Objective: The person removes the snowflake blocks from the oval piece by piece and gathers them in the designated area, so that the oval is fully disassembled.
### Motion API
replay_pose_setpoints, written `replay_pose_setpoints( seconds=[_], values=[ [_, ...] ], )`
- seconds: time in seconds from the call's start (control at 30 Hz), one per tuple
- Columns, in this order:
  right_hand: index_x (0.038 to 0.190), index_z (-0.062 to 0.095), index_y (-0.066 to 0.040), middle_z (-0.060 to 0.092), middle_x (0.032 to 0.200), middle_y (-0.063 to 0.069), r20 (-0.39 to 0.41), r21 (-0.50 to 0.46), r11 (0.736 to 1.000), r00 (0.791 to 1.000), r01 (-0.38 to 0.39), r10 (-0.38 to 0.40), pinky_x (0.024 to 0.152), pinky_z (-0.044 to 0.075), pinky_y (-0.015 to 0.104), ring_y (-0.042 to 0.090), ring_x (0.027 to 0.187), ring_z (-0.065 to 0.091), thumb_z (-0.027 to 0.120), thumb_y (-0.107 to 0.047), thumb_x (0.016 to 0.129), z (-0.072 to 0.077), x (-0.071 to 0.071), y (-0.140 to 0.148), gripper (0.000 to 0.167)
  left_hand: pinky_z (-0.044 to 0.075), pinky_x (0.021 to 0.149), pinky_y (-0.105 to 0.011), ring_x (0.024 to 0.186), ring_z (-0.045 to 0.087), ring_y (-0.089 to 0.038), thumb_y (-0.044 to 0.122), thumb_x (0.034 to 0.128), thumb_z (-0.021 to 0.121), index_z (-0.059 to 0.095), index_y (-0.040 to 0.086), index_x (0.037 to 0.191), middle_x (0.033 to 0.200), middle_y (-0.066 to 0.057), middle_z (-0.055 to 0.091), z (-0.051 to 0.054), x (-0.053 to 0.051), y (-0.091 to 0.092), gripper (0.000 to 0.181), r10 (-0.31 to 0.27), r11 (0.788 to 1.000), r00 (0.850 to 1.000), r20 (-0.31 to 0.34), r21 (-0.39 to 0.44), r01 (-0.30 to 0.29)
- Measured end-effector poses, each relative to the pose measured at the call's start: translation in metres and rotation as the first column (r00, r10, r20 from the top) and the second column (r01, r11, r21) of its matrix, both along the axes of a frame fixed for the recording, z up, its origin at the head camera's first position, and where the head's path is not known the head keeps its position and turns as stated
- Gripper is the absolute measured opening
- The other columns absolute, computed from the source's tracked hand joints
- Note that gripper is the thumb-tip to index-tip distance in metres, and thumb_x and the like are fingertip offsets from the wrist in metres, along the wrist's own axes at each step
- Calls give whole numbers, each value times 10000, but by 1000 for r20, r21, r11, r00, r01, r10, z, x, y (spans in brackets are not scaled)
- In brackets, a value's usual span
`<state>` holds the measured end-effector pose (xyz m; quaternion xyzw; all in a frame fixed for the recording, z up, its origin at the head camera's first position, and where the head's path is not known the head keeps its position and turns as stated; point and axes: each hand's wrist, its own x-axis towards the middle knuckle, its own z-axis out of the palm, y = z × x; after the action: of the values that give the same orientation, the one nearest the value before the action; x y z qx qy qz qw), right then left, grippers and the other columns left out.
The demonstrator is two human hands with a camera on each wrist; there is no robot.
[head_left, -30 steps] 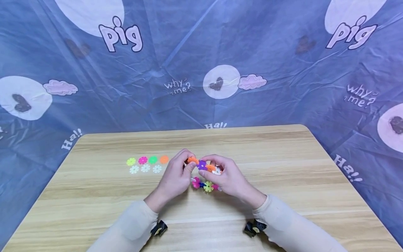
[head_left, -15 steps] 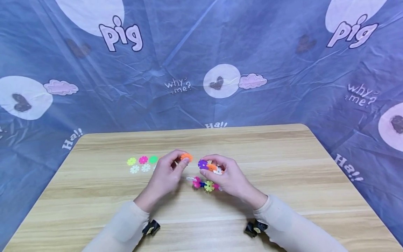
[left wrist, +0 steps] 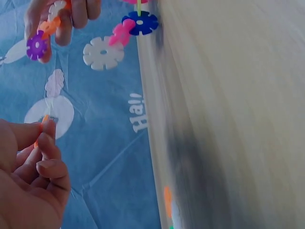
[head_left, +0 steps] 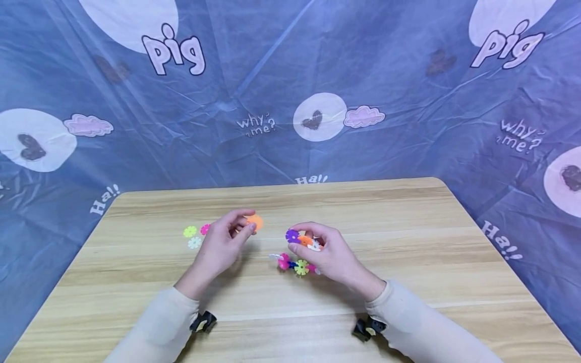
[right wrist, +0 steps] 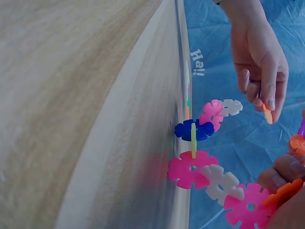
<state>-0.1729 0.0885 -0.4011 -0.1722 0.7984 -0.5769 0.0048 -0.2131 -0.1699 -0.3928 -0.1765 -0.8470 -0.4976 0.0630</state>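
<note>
My left hand pinches an orange notched snowflake disc between thumb and fingers, in the air left of the chain. In the left wrist view that disc is seen nearly edge-on. My right hand grips a chain of interlocked discs. At the chain's upper end a purple disc sticks out past the fingertips, joined to an orange disc. The rest loops down below the hand: a yellow disc, a blue disc, pink discs and, at the other end, a white disc. My right palm hides part of the chain.
Loose discs lie flat on the wooden table at the left: a yellow one, a pink one and a white one. My left hand covers others there. A printed blue cloth hangs behind the table.
The orange disc was against the purple disc at the chain's end. My left hand has since carried it away to the left and slightly up. My right hand and the chain have barely moved.
</note>
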Motion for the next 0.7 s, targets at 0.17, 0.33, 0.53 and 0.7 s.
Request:
replay_pose_setpoints(
  seconds=[0.17,0.33,0.53,0.7],
  values=[
    [1215,685,-249,687,879,-3,9,-3,1000,1000,11,-11,590,524,305,190,690,591,759,-283,913,0,0,0,312,496,648,-250,736,590,-169,72,970,658,630,42,1276,873,-11,675,0,-6,-6,309,6,1000,1000,2,-9,-6],
    [1216,681,-260,693,898,-5,26,-5,1000,1000,12,-12,592,524,302,184,694,586,752,-283,918,1,0,-1,307,494,681,-262,771,581,-163,91,984,638,640,67,1272,903,-10,663,-2,-12,-13,289,33,997,999,13,-64,-32],
    [1213,683,-255,700,937,-20,21,0,1000,1000,17,-17,599,525,299,181,707,590,753,-272,917,1,0,0,305,494,703,-300,814,585,-170,147,986,645,651,85,1260,950,-4,672,-3,-19,-17,281,66,991,997,37,-121,-62],
    [1214,682,-264,691,916,-20,13,2,1000,1000,16,-16,606,520,301,184,706,583,752,-287,917,1,1,-1,305,484,709,-345,885,621,-177,194,969,675,653,124,1212,923,38,713,-4,-24,-19,254,76,989,994,77,-136,-65]
  ],
)
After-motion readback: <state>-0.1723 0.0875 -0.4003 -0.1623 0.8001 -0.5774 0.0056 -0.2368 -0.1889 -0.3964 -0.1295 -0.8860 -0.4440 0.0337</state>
